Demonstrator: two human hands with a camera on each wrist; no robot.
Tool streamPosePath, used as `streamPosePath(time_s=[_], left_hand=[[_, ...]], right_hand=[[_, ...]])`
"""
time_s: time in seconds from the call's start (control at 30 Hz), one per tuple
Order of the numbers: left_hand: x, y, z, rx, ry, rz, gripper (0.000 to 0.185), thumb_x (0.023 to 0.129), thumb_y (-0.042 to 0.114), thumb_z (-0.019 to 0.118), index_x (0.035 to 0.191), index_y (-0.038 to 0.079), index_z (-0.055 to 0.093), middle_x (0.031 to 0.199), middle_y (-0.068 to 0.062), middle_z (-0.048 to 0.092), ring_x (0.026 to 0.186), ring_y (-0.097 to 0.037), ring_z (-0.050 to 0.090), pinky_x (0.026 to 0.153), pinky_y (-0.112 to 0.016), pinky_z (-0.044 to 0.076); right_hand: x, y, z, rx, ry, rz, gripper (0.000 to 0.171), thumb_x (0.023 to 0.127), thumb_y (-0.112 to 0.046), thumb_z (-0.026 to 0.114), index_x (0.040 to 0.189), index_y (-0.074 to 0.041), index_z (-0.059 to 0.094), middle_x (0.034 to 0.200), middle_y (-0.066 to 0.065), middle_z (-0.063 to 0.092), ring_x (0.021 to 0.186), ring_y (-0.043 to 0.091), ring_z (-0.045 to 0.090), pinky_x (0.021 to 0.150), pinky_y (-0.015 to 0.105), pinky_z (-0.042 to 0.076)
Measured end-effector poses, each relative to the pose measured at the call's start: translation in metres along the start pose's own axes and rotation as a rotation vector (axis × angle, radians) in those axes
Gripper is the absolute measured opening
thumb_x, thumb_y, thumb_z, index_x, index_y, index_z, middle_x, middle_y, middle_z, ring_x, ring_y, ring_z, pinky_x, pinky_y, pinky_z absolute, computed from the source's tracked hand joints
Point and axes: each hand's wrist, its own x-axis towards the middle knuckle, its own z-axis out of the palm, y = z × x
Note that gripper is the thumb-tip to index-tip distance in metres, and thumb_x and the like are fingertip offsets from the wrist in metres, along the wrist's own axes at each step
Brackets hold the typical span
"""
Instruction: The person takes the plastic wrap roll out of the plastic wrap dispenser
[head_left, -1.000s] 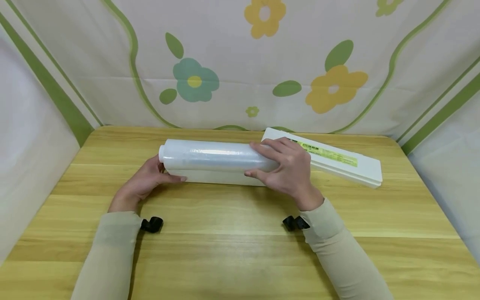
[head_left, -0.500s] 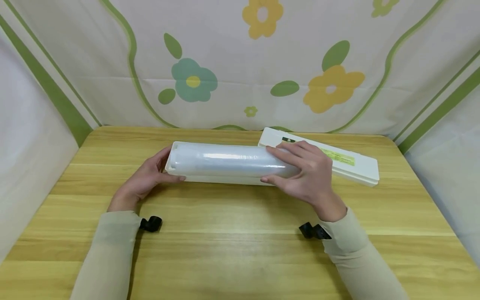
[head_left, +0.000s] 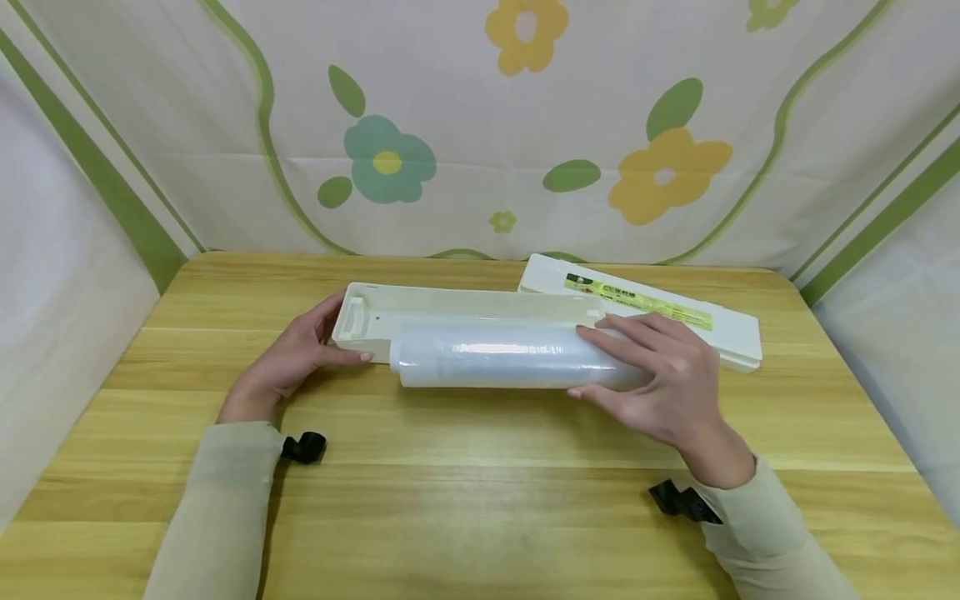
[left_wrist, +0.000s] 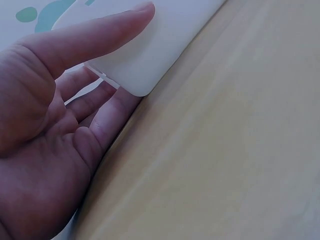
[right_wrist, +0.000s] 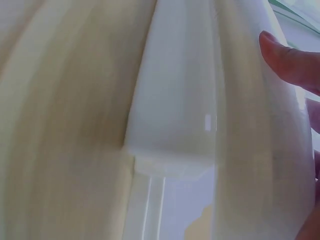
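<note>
The right hand (head_left: 667, 387) is gripping the roll of cling film (head_left: 510, 357), fingers over its top and thumb under its near side. Half a second ago the roll was lying inside the white tray (head_left: 457, 307); it is now sitting out of it, along the tray's near wall and shifted toward the tray's right end, so the tray's inner floor and left end slot are showing. The left hand (head_left: 292, 362) is still clasping the tray's left end, thumb along the near wall and fingers behind it. The lid (head_left: 675, 312) with the green label is lying beyond the tray's right end, unchanged.

The left wrist view is showing what the head view hides: the thumb (left_wrist: 100, 35) pressing flat on the tray's rounded corner. The right wrist view is showing a fingertip (right_wrist: 290, 62) on the roll's glossy film.
</note>
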Motion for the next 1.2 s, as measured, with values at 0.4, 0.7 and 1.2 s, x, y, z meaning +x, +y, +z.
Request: streamPosePath(time_s=[0.4, 0.7, 1.2], left_hand=[[-0.001, -0.002, 0.000, -0.011, -0.002, 0.005, 0.103, 0.088, 0.000, 0.087, 0.170, 0.027, 0.032, 0.159, -0.009, 0.047, 0.129, -0.019, 0.055, 0.099, -0.020, 0.054], [0.000, -0.002, -0.001, -0.013, -0.004, -0.006, 0.104, 0.088, 0.002, 0.088, 0.171, 0.028, 0.031, 0.162, -0.009, 0.046, 0.131, -0.020, 0.054, 0.100, -0.019, 0.053], [0.001, -0.003, -0.001, -0.001, -0.022, -0.002, 0.106, 0.089, 0.004, 0.088, 0.172, 0.031, 0.027, 0.160, -0.010, 0.048, 0.128, -0.017, 0.058, 0.100, -0.021, 0.054]], right_hand=[[-0.026, 0.008, -0.013, 0.000, -0.065, 0.017, 0.062, 0.088, -0.076, 0.073, 0.108, -0.019, 0.088, 0.101, 0.007, 0.084, 0.088, 0.033, 0.077, 0.085, 0.044, 0.055], [-0.036, 0.013, -0.012, -0.025, -0.112, 0.025, 0.062, 0.088, -0.079, 0.071, 0.109, -0.023, 0.088, 0.101, 0.004, 0.085, 0.091, 0.032, 0.077, 0.088, 0.044, 0.054], [-0.050, 0.024, -0.016, 0.088, -0.332, 0.189, 0.068, 0.059, -0.045, 0.105, 0.120, -0.024, 0.085, 0.111, -0.004, 0.074, 0.095, 0.014, 0.073, 0.070, 0.022, 0.050]])
